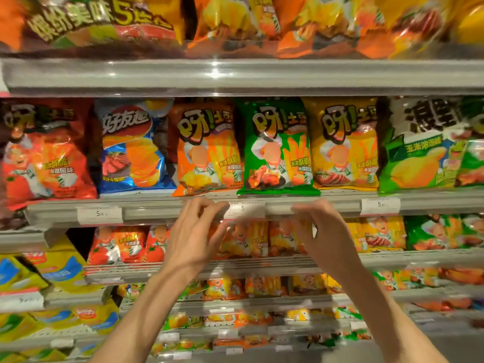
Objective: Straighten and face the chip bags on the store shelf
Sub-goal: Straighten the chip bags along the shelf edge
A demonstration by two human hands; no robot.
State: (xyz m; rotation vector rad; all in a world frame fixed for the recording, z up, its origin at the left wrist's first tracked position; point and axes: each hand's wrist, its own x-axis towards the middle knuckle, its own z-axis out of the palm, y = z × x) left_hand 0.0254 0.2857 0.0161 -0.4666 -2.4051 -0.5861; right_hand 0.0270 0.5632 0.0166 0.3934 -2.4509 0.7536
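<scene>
The left hand and right hand hover loosely curled, holding nothing, just below the shelf's front edge. Price tags read "5". Above stand the orange bag, green bag and yellow bag, upright, faces forward; small print blurred.

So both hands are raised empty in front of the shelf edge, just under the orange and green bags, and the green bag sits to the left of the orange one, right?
Not quite. The head view shows the green bag to the right of the orange bag, not the left. The rest holds: the left hand and right hand are raised, holding nothing, in front of the shelf edge just below those two bags.
</scene>
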